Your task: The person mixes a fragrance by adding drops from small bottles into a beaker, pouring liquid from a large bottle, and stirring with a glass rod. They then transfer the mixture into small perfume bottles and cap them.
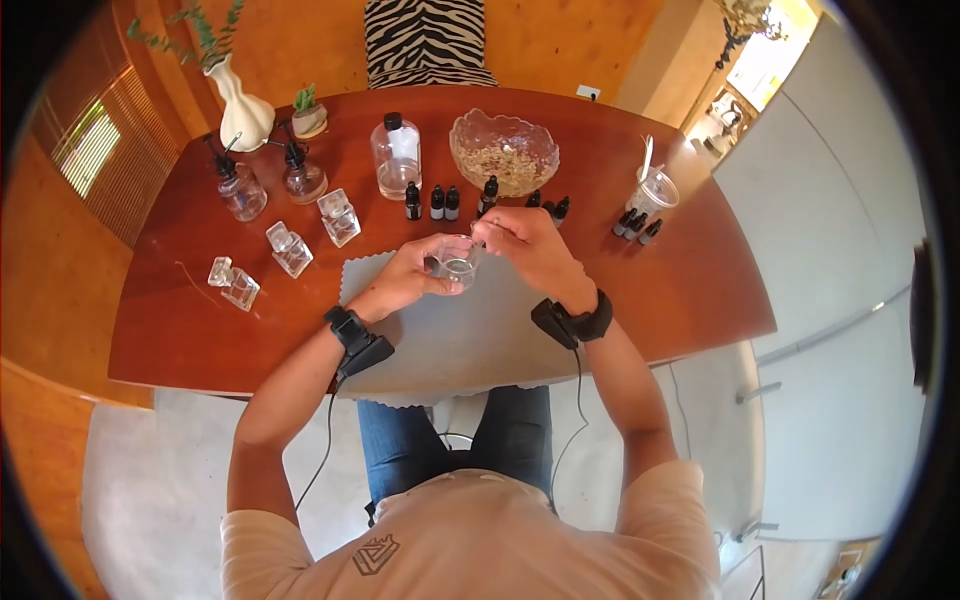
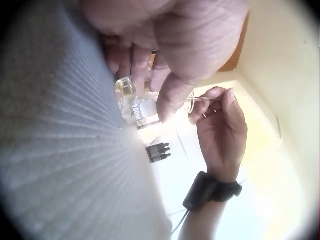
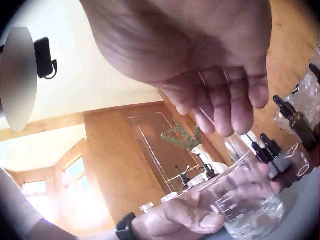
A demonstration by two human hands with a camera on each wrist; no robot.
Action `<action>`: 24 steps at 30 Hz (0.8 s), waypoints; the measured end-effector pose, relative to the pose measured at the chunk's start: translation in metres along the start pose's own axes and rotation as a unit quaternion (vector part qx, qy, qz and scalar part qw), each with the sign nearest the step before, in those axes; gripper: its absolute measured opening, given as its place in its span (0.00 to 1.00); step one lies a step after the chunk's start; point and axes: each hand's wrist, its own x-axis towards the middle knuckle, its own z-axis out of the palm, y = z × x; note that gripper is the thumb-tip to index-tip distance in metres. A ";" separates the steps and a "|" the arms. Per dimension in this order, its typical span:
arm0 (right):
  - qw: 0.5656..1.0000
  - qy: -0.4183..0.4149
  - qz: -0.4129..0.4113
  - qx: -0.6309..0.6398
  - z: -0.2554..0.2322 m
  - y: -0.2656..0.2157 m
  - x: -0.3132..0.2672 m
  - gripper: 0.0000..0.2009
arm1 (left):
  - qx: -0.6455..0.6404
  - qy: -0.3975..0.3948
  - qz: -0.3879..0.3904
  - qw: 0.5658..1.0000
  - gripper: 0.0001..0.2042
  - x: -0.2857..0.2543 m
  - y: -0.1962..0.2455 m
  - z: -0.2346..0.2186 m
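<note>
A clear glass beaker (image 1: 460, 270) stands over the grey mat (image 1: 440, 345), and my left hand (image 1: 405, 277) grips it round the side. In the left wrist view the beaker (image 2: 136, 109) shows a white 100 ml mark. A little clear liquid seems to lie at its bottom in the right wrist view. My right hand (image 1: 535, 250) is above the rim, thumb and fingertips pinching a thin rod (image 2: 204, 98) that reaches into the beaker's mouth. The rod's lower part is hidden. Just beyond the hands stand several small black-capped dropper bottles (image 1: 445, 203).
A large clear bottle (image 1: 397, 165) and a glass bowl (image 1: 503, 155) of small pale pieces stand behind. Square perfume bottles (image 1: 290, 250), pump bottles (image 1: 240, 190) and a white vase (image 1: 243, 105) are at left. A clear cup (image 1: 657, 188) and small bottles (image 1: 632, 225) are at right.
</note>
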 end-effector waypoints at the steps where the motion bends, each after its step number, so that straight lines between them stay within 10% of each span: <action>1: 1.000 -0.014 0.004 0.028 0.001 0.002 0.001 0.12 | 0.011 0.004 -0.007 1.000 0.32 0.000 0.000 0.000; 9: 0.995 0.086 -0.033 0.028 0.010 -0.005 0.007 0.13 | 0.010 0.006 0.006 1.000 0.33 0.002 -0.003 -0.001; 24: 0.989 0.010 -0.032 0.146 0.012 0.032 0.013 0.13 | 0.000 -0.042 -0.010 0.999 0.31 0.006 0.002 -0.015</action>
